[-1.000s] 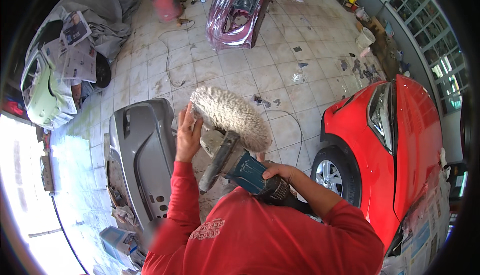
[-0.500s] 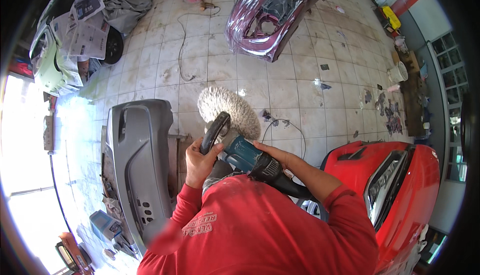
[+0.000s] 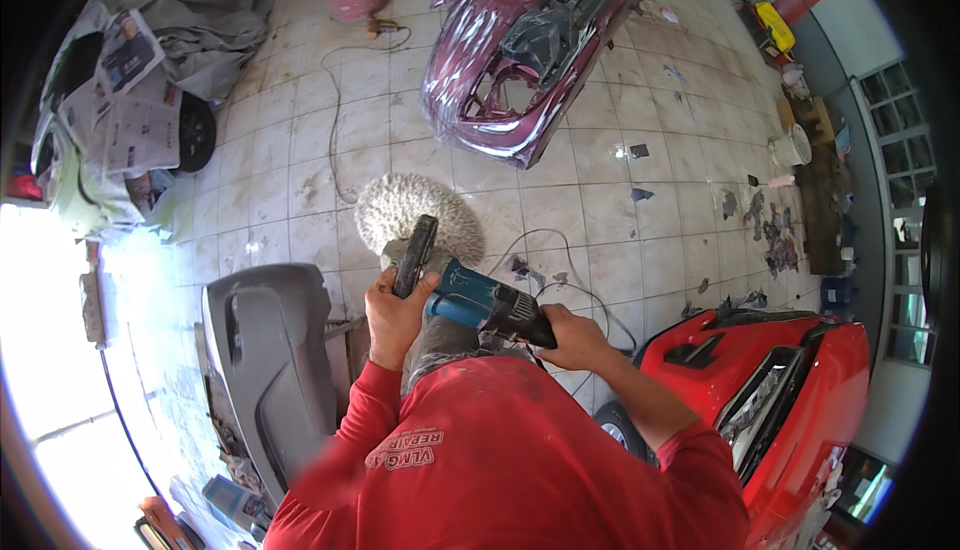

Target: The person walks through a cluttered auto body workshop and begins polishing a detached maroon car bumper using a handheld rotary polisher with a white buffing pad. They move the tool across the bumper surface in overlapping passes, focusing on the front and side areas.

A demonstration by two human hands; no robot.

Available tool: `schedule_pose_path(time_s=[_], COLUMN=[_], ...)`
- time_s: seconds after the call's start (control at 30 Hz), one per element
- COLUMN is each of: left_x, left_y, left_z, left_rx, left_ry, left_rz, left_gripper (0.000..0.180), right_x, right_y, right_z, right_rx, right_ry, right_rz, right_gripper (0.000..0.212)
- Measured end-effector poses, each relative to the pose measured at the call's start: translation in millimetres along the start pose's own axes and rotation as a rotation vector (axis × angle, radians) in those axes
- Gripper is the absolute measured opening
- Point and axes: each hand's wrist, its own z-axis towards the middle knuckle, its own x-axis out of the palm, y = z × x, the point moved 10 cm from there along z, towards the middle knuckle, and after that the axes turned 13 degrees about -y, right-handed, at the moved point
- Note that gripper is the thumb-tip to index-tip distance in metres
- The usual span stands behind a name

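A blue and black electric polisher [image 3: 462, 296] is held across the front of my body. Its round, shaggy white wool pad [image 3: 425, 212] points away from me, above the tiled floor. My left hand [image 3: 393, 320] is closed around the black loop handle [image 3: 416, 255] beside the pad. At the other end, my right hand [image 3: 578, 339] wraps the black rear grip, with its fingers partly hidden. A dark cord [image 3: 612, 318] loops over the floor just past the right hand.
A grey bumper [image 3: 270, 370] stands at my left and a red car front [image 3: 780, 390] at my right. Ahead lies a maroon bumper [image 3: 470, 100]. A paper-covered car [image 3: 130, 120] is far left; a white bucket [image 3: 795, 145] stands by the right wall. Dark scraps [image 3: 780, 240] litter the floor.
My right hand has gone from the polisher's body to its rear grip. The polisher has shifted left and turned slightly. My view has shifted too; the left hand keeps its hold.
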Motion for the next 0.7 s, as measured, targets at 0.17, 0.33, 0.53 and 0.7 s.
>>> schedule_pose_path(time_s=[0.17,0.33,0.53,0.7], left_x=[57.6,98.5,137.0,166.8], left_y=[31.3,43.3,-11.7,-50.9], left_z=[78.7,147.2,206.8,232.6], left_rx=[-0.141,-0.222,-0.128,-0.042], left_ry=[0.11,0.243,0.326,0.324], left_rz=[-0.012,0.019,0.065,0.056], left_gripper=[0.029,0.037,0.034,0.037], right_x=[1.7,-1.5,-24.8,-50.5], right_y=[-31.1,-54.0,-61.1,-77.2], right_z=[84.1,154.3,217.4,259.8], right_rx=[0.091,0.07,0.104,0.075], right_ry=[-0.116,-0.199,-0.298,-0.333], right_rz=[-0.252,-0.264,-0.214,-0.157], right_gripper=[0.066,0.047,0.048,0.055])
